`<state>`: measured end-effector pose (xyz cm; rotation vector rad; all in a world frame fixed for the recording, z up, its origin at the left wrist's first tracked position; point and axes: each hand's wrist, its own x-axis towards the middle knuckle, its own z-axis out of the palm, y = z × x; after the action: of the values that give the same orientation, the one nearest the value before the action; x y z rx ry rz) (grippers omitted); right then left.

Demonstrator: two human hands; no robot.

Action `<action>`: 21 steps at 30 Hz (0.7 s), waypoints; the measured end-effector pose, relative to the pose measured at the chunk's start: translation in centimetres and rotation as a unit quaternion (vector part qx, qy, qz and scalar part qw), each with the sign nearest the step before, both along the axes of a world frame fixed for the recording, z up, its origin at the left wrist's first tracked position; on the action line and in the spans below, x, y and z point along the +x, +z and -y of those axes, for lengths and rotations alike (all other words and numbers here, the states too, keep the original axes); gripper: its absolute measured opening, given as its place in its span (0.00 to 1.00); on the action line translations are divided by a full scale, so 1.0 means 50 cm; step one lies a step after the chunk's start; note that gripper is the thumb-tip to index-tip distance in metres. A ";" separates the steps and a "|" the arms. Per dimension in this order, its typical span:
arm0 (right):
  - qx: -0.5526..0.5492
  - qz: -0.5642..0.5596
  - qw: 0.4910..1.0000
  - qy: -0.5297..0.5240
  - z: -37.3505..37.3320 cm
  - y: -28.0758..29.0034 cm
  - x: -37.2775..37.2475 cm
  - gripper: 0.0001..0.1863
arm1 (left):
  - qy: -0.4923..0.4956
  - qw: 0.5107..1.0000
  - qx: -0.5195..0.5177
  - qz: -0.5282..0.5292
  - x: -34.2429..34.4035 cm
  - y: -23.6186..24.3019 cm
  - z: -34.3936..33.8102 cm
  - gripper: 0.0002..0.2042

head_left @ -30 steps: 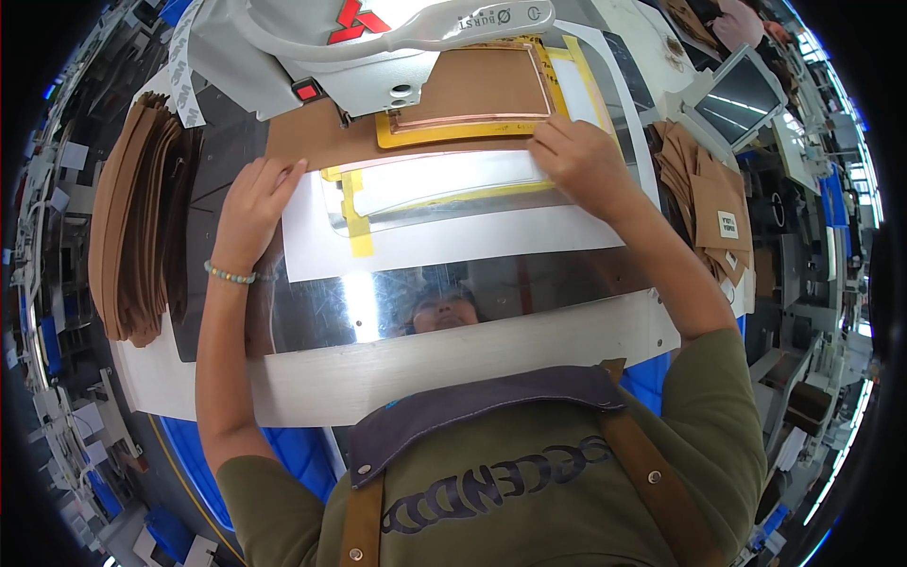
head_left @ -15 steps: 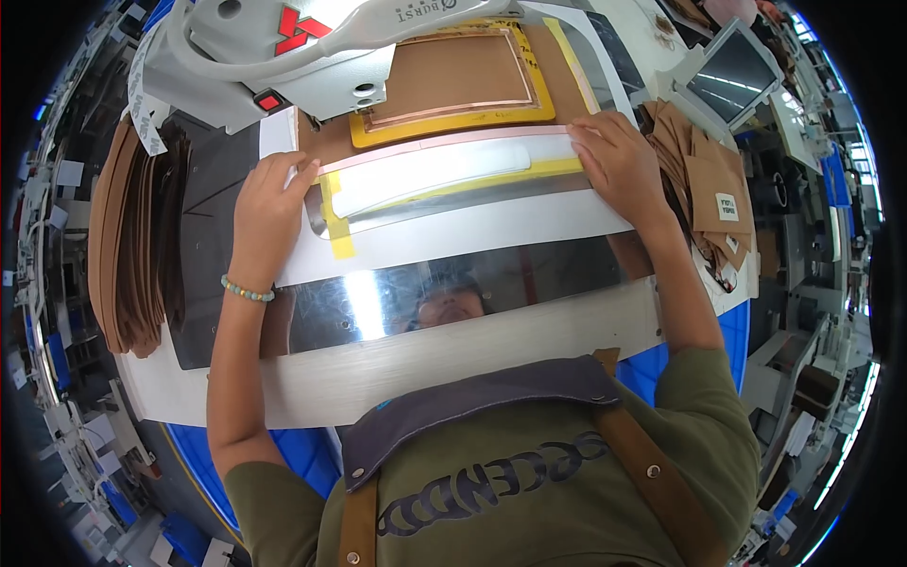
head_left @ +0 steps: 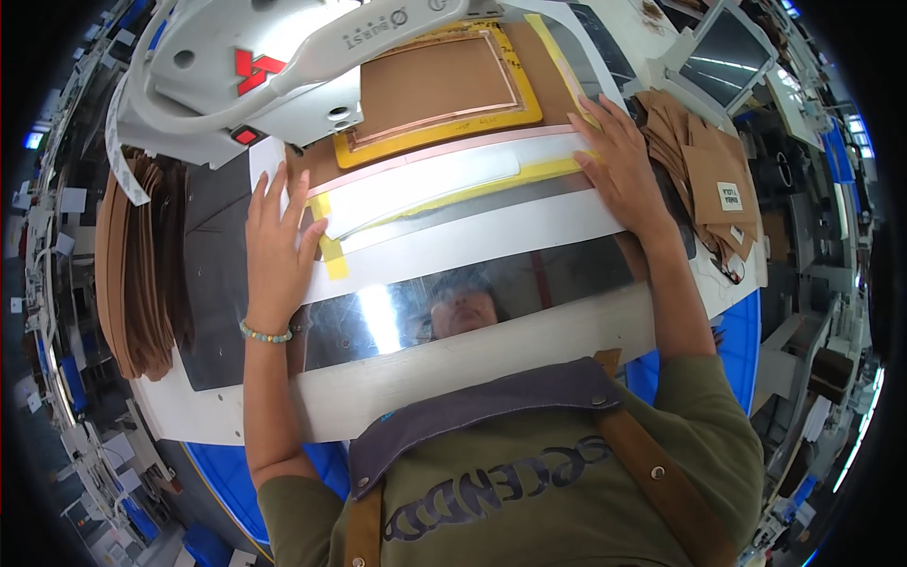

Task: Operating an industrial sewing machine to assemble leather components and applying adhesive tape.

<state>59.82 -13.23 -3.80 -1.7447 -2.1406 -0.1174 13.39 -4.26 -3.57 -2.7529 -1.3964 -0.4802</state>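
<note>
My left hand (head_left: 282,250) lies flat with fingers spread on the left end of a white sheet (head_left: 529,219), beside a short yellow tape strip (head_left: 333,260). At the other end, my right hand (head_left: 621,175) rests open, its fingertips on the brown fabric (head_left: 557,90) and near the end of a long yellow tape line. Between the hands runs a white band (head_left: 425,184) with a pink strip (head_left: 453,149) along its far edge. Beyond it, a yellow frame (head_left: 453,134) lies on the brown fabric, under the arm of a white machine (head_left: 203,90).
A shiny metal plate (head_left: 567,274) lies nearer to me on the pale table (head_left: 397,383). Stacked brown fabric pieces (head_left: 132,283) hang at the left. More brown pieces (head_left: 704,170) lie at the right, below a screen (head_left: 723,66). Blue bins (head_left: 236,487) show below the table edge.
My fingers have opened from their grip on the ends of the pink strip and now lie spread on the work. The head view has shifted a little.
</note>
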 end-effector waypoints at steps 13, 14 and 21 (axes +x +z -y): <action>0.003 0.026 1.000 -0.015 0.000 -0.028 0.003 0.31 | -0.006 0.999 -0.041 -0.021 0.003 -0.007 -0.010 0.26; 0.000 0.016 1.000 -0.011 0.000 -0.027 0.003 0.31 | -0.006 0.999 -0.041 -0.020 0.003 -0.007 -0.010 0.26; 0.010 0.029 0.999 -0.010 0.001 -0.026 0.000 0.28 | -0.006 0.999 -0.029 -0.015 0.004 -0.009 -0.008 0.24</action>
<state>59.85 -13.27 -5.08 -1.7717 -2.1556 -0.1976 13.58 -3.84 -4.00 -2.8045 -1.4096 -0.4034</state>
